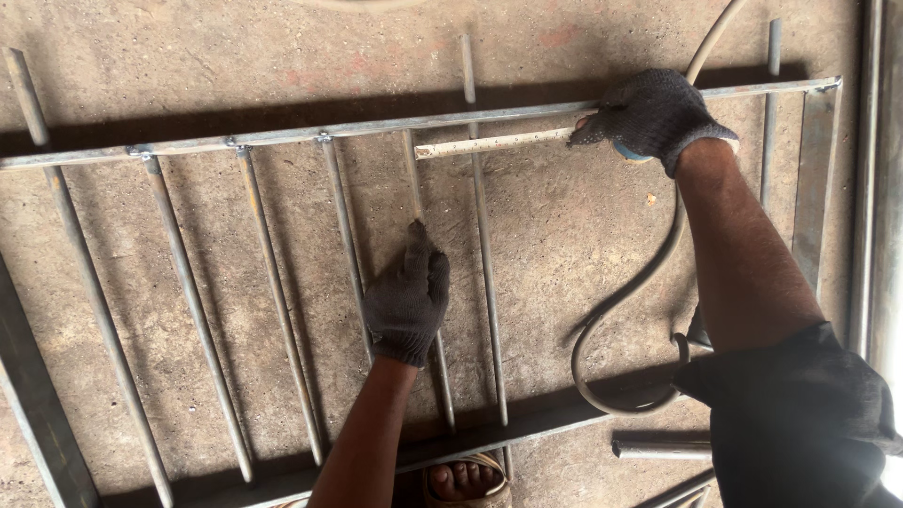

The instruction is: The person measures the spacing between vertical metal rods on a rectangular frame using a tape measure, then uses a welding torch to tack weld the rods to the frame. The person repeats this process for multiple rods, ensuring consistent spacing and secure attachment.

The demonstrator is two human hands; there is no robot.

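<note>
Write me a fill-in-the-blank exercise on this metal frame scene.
1. Both hands wear dark knitted ____.
2. The right hand holds a tape measure stretched along the frame's top ____.
3. The left hand rests on a thin upright ____ of the frame.
4. Near the bottom edge, bare toes show in a ____.

Missing words: gloves; rail; rod; sandal
</note>
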